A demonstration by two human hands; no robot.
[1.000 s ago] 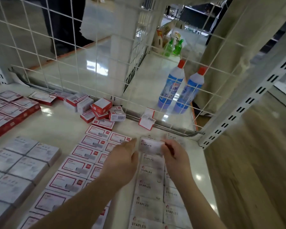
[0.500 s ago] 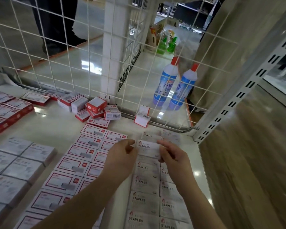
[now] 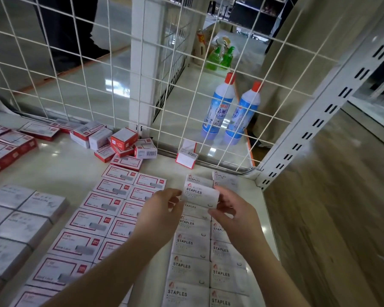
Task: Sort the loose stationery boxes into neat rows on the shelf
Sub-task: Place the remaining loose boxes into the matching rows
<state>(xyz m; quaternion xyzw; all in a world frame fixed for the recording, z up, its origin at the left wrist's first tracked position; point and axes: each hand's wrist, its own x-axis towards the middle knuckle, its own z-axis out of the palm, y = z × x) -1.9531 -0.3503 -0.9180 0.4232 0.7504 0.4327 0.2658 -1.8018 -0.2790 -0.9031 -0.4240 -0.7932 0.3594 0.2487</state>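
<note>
At twelve o'clock of the staples rows, left hand [image 3: 159,209] and right hand [image 3: 233,209] pinch a white cardboard staples box [image 3: 200,194] between curled fingertips, mid-placement; next, I judge, lower it square into line.

A white cardboard box [image 3: 200,194] with a smooth, faintly glossy face is pinched between the fingers [image 3: 172,196] of both hands. Beneath the fingers, a glossy pale shelf [image 3: 60,165] is seen, with light reflected in it. Beyond the fingertips, a grid [image 3: 186,69] of white-coated metal wire is seen, and behind it two shiny plastic bottles [image 3: 218,109]. Right of the fingers, a wood-grain floor [image 3: 341,218] is shown.
</note>
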